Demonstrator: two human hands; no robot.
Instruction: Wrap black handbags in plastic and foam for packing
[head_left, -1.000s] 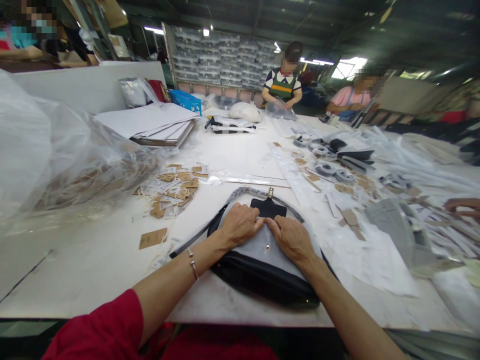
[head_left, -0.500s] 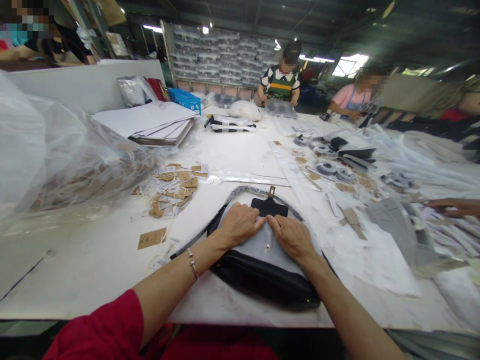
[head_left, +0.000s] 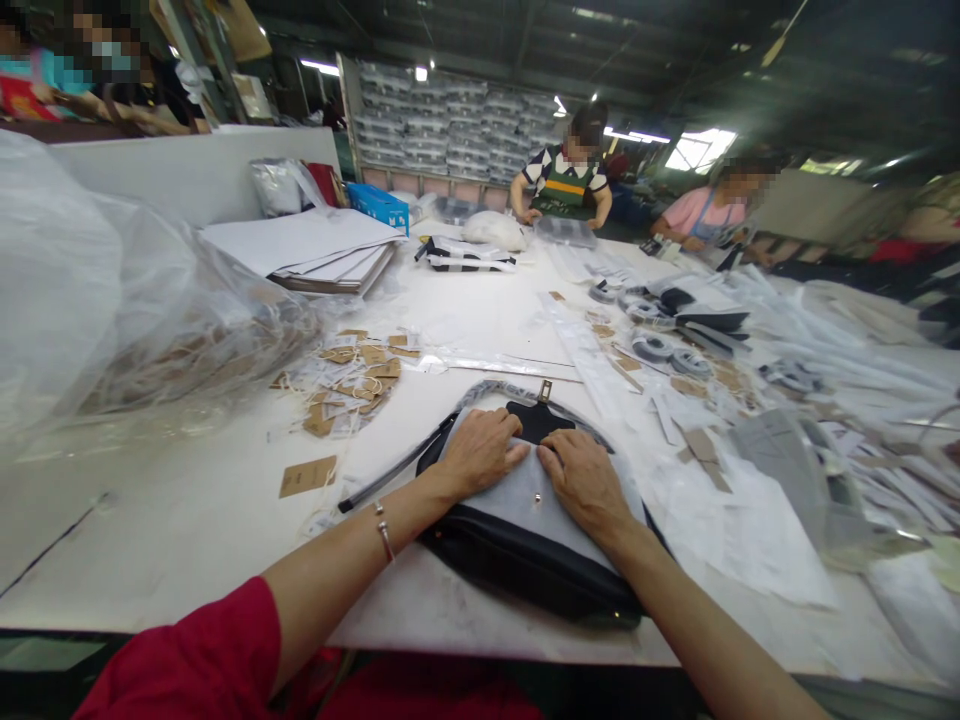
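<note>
A black handbag (head_left: 517, 568) lies on the table before me, its front covered by a whitish protective sheet (head_left: 501, 492) with a small metal stud (head_left: 537, 497) showing. My left hand (head_left: 484, 452) rests on the sheet's upper left, fingers curled over its top edge and thumb pointing inward. On the right, my right hand (head_left: 586, 478) grips the same edge with bent fingers. Between and beyond my hands is a black closure tab (head_left: 538, 422) with a metal fitting (head_left: 545, 391) at its tip. The wrapped strap (head_left: 386, 482) loops behind the bag and trails to the left. My fingertips are partly hidden.
Brown hang tags (head_left: 360, 375) with strings lie left of the bag, one tag (head_left: 308, 477) apart. A big clear plastic bag (head_left: 150, 290) fills the far left. Wrapped strap rolls (head_left: 660, 347) and paper scraps cover the right. A co-worker (head_left: 566, 180) stands across the table.
My thumbs have drawn slightly apart and bent, while both hands stay at the sheet's top edge. Another person's hand at the right edge has left view. The camera view has shifted slightly.
</note>
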